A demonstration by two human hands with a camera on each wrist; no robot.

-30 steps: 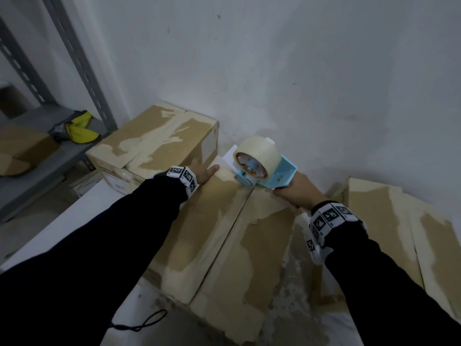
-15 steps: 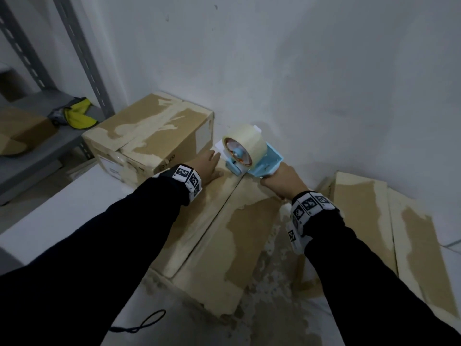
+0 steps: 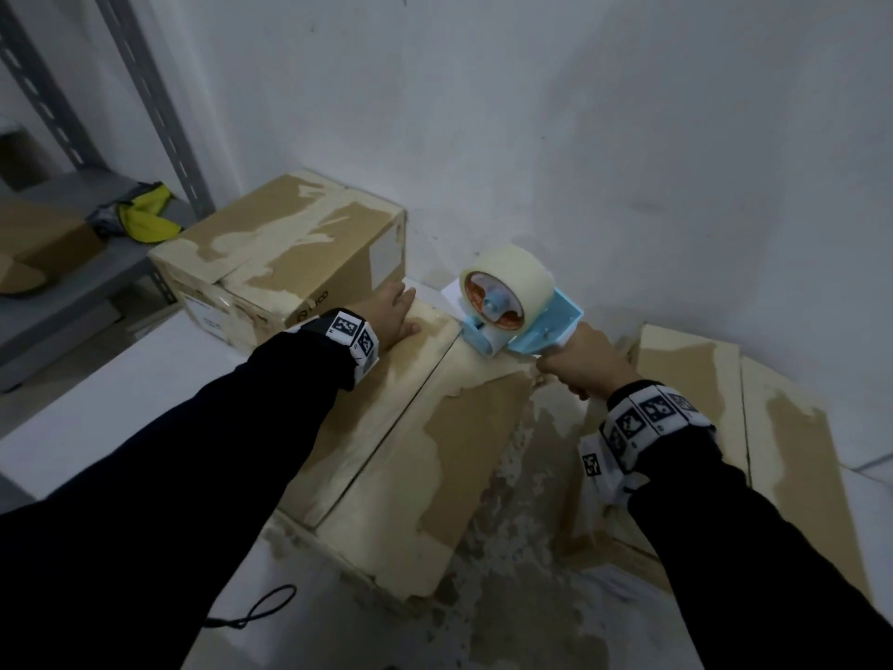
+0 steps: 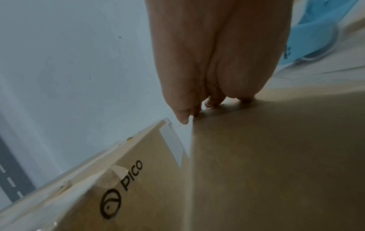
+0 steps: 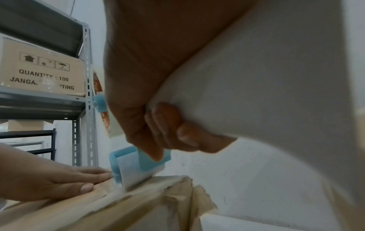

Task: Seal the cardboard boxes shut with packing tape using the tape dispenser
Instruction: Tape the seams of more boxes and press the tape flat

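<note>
R hand [image 3: 582, 361]: fingers wrapped round tape dispenser [image 3: 519, 311] handle | L hand [image 3: 391, 314]: flat, fingers straight on cardboard box [image 3: 410, 442], just left of dispenser roller

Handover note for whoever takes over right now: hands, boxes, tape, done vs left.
Left hand: flat, pressing the left flap of the middle box at its far end.
Right hand: grips the handle of the blue tape dispenser, nose on the far end of the centre seam.
Done: dispenser in place; no fresh strip visible along the seam.
Left: tape this seam, then the box on the right.
</note>
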